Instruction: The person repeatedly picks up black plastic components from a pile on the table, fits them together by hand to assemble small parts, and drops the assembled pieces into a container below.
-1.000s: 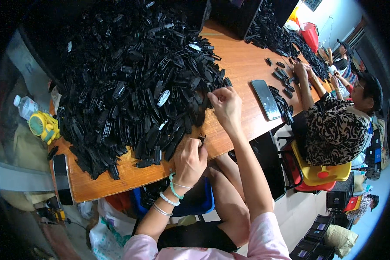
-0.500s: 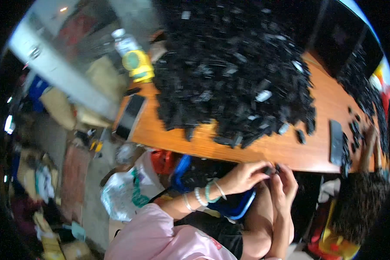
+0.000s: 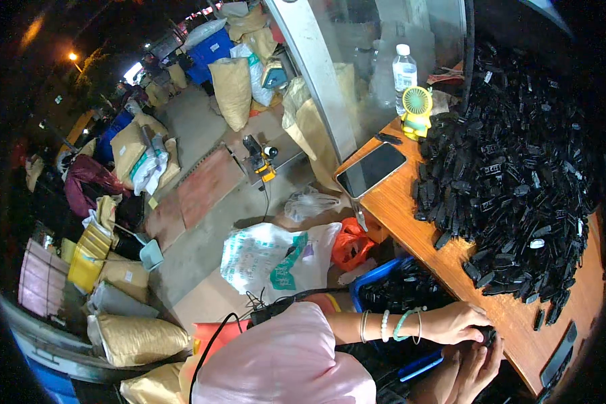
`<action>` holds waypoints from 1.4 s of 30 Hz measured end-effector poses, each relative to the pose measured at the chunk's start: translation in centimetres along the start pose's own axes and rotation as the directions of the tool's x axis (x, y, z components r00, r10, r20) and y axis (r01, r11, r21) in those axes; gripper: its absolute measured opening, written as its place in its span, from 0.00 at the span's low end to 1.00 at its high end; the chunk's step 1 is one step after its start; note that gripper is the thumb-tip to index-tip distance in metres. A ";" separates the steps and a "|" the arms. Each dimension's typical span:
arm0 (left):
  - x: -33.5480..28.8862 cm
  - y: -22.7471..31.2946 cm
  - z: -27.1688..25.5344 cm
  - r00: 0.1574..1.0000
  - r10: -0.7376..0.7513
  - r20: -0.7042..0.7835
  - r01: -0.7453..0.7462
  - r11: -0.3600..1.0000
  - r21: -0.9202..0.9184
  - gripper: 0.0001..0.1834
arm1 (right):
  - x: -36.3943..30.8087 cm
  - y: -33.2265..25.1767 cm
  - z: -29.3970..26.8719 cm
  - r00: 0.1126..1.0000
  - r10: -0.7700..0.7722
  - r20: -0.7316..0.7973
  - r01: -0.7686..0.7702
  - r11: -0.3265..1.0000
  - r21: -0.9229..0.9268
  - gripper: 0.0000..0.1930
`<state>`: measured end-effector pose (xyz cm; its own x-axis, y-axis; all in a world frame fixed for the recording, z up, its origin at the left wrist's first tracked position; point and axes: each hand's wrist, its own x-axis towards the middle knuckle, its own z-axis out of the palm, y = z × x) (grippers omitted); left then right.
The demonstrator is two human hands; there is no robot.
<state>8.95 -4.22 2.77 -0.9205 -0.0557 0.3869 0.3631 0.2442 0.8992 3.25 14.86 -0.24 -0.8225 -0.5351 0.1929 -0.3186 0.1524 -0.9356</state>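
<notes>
At the near edge of the wooden table, my left hand [image 3: 456, 322], bracelets on its wrist, pinches a small black plastic part [image 3: 487, 334]. Just below it, my right hand [image 3: 477, 372] curls its fingers around the same part. Its exact kind is mostly hidden by the fingers. A big pile of similar black plastic pieces [image 3: 512, 195] covers much of the tabletop beyond my hands. Under the table edge, partly behind my left forearm, is a blue crate [image 3: 358, 286] holding more black pieces.
On the table [image 3: 400, 219] lie a phone [image 3: 372, 170], a yellow fan [image 3: 417, 111], a water bottle [image 3: 404, 71] and a dark flat bar [image 3: 559, 353]. Beside it on the floor are a white bag [image 3: 259, 252], a red bag [image 3: 352, 246] and several sacks [image 3: 231, 91].
The whole view has swung left, so the table now sits at the right and more of the floor shows. My hands remain together around a small black part.
</notes>
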 end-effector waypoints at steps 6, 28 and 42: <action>1.6 -1.1 1.7 0.992 0.108 0.068 -0.111 0.993 0.042 0.17 | -1.1 -1.6 1.8 0.961 0.112 -0.254 -0.055 0.974 0.221 0.22; 2.7 2.5 0.0 0.981 -0.008 0.192 -0.057 0.941 0.334 0.14 | 0.4 -3.9 -0.7 0.984 -0.129 0.120 0.168 0.892 -0.420 0.25; 1.5 -0.4 2.5 0.896 -0.408 0.172 0.443 0.804 -0.397 0.16 | 0.5 -3.2 -1.1 0.984 0.021 -0.177 -0.013 0.999 0.048 0.16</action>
<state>7.05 -2.03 2.46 -0.9983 0.0172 -0.0558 -0.0582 -0.2122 0.9755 3.33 14.97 3.12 -0.8994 -0.3762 0.2226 -0.2853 0.1196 -0.9509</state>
